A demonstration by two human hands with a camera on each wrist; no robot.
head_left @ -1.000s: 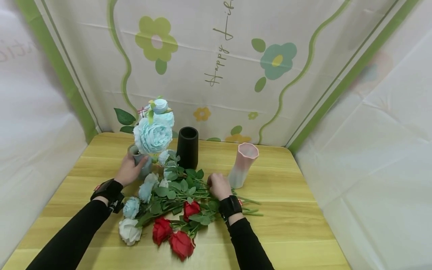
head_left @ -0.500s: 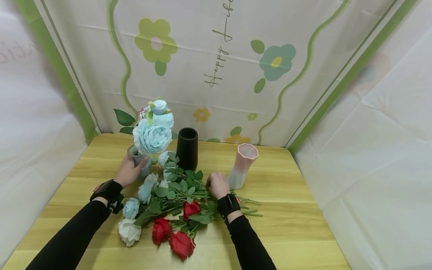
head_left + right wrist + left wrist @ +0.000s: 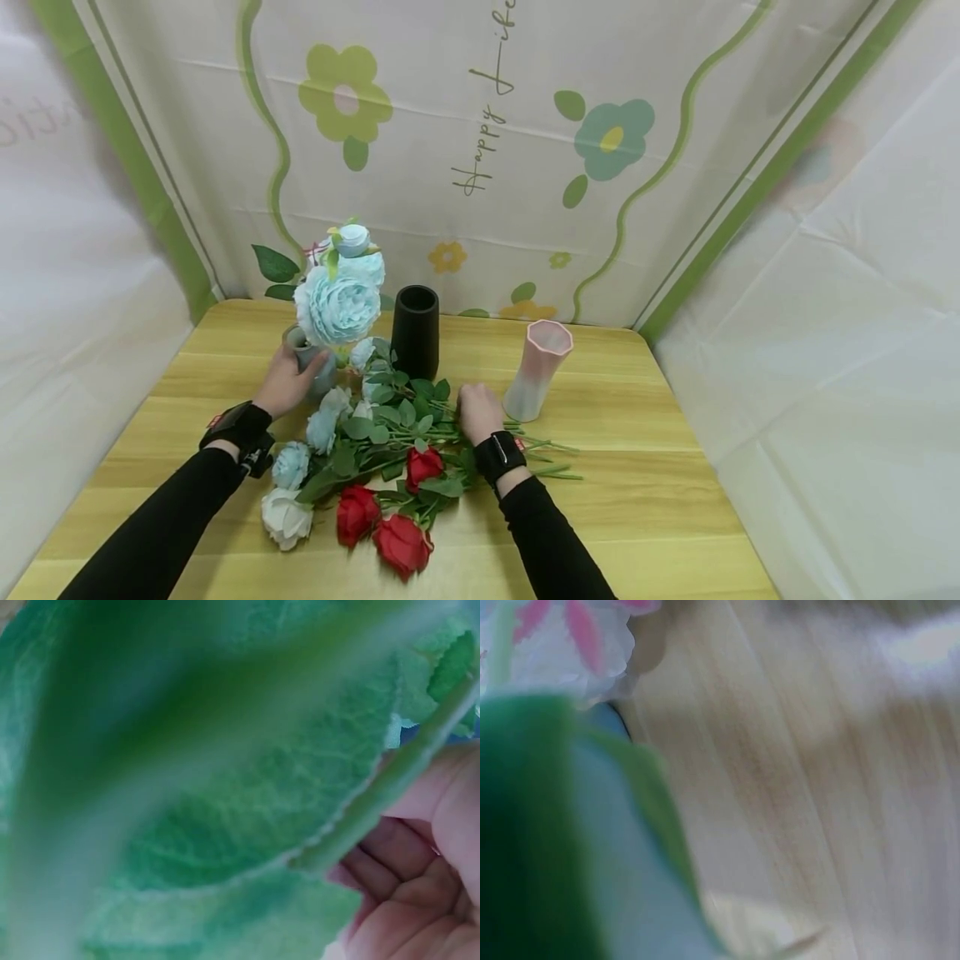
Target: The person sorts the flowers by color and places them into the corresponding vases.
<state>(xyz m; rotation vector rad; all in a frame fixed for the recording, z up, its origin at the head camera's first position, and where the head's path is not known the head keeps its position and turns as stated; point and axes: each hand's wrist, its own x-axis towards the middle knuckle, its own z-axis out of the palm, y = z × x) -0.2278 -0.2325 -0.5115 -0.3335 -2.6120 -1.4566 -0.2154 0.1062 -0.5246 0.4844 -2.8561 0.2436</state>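
Observation:
My left hand [image 3: 287, 379] holds the small grey-blue vase [image 3: 322, 381] at the table's left, thumb toward the front of its neck. Large pale-blue flowers [image 3: 341, 304] stand up above the vase. Among the green stems of the pile my right hand [image 3: 480, 412] pinches a flower stem; in the right wrist view its fingers [image 3: 397, 859] are curled beside a green stem [image 3: 405, 772] and broad leaves. Red roses [image 3: 402, 544], a white rose [image 3: 287, 517] and pale-blue flowers [image 3: 291, 464] lie with their heads toward the left and front. Blurred leaves fill much of the left wrist view.
A black vase [image 3: 416, 333] stands behind the pile. To the right of my right hand is a pink-and-white vase [image 3: 536, 371]. Loose stem ends [image 3: 558, 471] stick out rightward on the wooden table [image 3: 637, 500]. Printed white cloth [image 3: 480, 250] encloses the back and sides.
My right hand has shifted slightly left over the stems, its wrist turning a little. The left hand stays on the vase.

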